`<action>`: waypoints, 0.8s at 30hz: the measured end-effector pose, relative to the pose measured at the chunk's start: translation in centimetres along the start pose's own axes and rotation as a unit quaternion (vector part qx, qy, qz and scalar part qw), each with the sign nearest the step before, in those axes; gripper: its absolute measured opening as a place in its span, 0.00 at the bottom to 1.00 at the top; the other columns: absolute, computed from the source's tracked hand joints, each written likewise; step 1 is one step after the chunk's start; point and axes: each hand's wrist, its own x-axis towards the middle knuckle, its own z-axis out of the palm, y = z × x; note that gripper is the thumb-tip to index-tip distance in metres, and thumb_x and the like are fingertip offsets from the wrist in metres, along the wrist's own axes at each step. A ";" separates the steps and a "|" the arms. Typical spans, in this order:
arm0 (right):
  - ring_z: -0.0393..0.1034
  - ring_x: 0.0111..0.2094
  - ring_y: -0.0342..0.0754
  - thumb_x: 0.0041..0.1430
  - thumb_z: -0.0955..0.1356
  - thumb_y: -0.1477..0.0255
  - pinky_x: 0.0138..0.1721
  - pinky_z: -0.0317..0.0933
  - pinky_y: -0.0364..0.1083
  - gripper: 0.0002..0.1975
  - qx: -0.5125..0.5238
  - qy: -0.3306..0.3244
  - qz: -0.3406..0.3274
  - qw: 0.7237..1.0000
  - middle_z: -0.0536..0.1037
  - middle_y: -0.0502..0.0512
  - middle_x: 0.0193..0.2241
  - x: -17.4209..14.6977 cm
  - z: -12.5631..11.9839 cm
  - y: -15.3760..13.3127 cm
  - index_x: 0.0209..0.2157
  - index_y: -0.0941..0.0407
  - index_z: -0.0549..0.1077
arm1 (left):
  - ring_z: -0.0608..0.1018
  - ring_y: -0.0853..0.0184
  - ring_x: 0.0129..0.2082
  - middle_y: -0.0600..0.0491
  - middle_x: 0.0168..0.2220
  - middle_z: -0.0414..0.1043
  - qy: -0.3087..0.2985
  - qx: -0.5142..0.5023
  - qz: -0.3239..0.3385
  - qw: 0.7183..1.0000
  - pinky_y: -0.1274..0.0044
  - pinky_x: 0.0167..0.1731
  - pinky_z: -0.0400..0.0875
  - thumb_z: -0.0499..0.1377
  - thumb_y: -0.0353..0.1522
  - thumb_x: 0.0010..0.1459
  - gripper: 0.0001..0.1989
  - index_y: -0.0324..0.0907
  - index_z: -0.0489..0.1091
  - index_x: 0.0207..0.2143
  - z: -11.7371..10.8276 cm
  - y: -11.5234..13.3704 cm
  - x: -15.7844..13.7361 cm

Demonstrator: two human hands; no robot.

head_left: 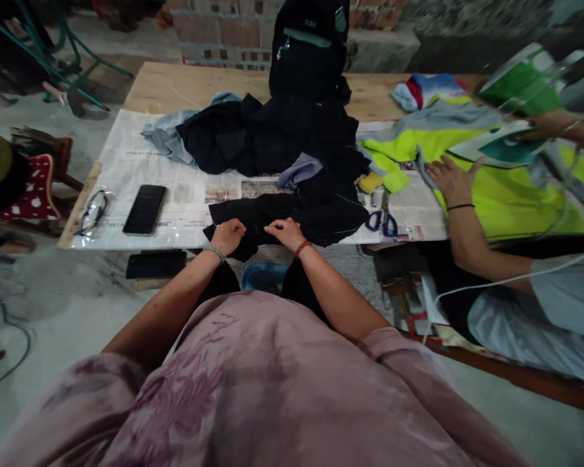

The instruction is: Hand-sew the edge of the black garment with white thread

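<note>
A black garment (282,213) lies spread along the table's near edge, directly under both hands. At its left part my left hand (228,237) is closed, fingers curled on the cloth. My right hand (288,233) is a short way to the right, thumb and finger pinched together over the same cloth. Whatever sits in that pinch is too small to make out. Tiny pale marks, perhaps thread, show on the fabric between the hands. Just right of the garment are blue-handled scissors (383,220).
Behind lie a dark clothes heap (267,133) and a black backpack (309,55). A phone (145,209) and glasses (95,211) rest on the newspaper-covered table (185,224). At right, a co-worker's hand (455,181) presses a yellow-grey garment (511,201) beside an iron (499,146).
</note>
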 end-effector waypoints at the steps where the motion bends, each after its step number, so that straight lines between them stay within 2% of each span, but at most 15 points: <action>1: 0.65 0.39 0.49 0.47 0.68 0.61 0.47 0.52 0.51 0.09 0.003 -0.001 -0.002 1.000 0.72 0.48 0.21 0.0 0.0 0.1 0.25 0.50 0.76 | 0.67 0.70 0.22 0.56 0.20 0.67 0.001 -0.015 -0.007 1.000 0.78 0.25 0.59 0.54 0.29 0.49 0.06 0.41 0.68 0.22 0.0 0.0 0.0; 7: 0.65 0.39 0.48 0.47 0.68 0.61 0.48 0.51 0.51 0.09 0.013 0.000 -0.005 1.000 0.72 0.48 0.24 0.0 -0.1 0.4 0.24 0.51 0.76 | 0.63 0.73 0.19 0.58 0.18 0.64 0.009 -0.101 -0.035 0.994 0.80 0.22 0.56 0.55 0.30 0.48 0.06 0.39 0.66 0.21 -0.3 0.1 -0.1; 14: 0.66 0.38 0.47 0.47 0.67 0.60 0.47 0.51 0.49 0.10 0.015 0.000 -0.006 1.000 0.72 0.47 0.23 -0.1 -0.1 0.5 0.25 0.51 0.76 | 0.64 0.73 0.21 0.57 0.19 0.66 0.029 -0.176 -0.044 0.983 0.80 0.25 0.58 0.56 0.30 0.47 0.04 0.39 0.66 0.22 -0.6 0.3 -0.3; 18: 0.65 0.38 0.47 0.48 0.67 0.61 0.46 0.52 0.48 0.10 0.015 -0.003 -0.005 1.000 0.72 0.48 0.23 0.0 -0.1 0.5 0.25 0.52 0.76 | 0.66 0.73 0.22 0.58 0.20 0.66 0.030 -0.228 -0.043 0.972 0.80 0.28 0.60 0.56 0.30 0.46 0.03 0.38 0.66 0.25 -0.9 0.3 -0.5; 24: 0.65 0.37 0.46 0.49 0.67 0.60 0.46 0.51 0.48 0.11 0.017 -0.008 -0.019 1.000 0.72 0.47 0.22 0.0 0.0 0.7 0.25 0.52 0.75 | 0.67 0.74 0.22 0.58 0.19 0.65 0.028 -0.286 -0.036 0.957 0.80 0.29 0.61 0.57 0.31 0.46 0.07 0.38 0.67 0.30 -1.3 -0.1 -0.9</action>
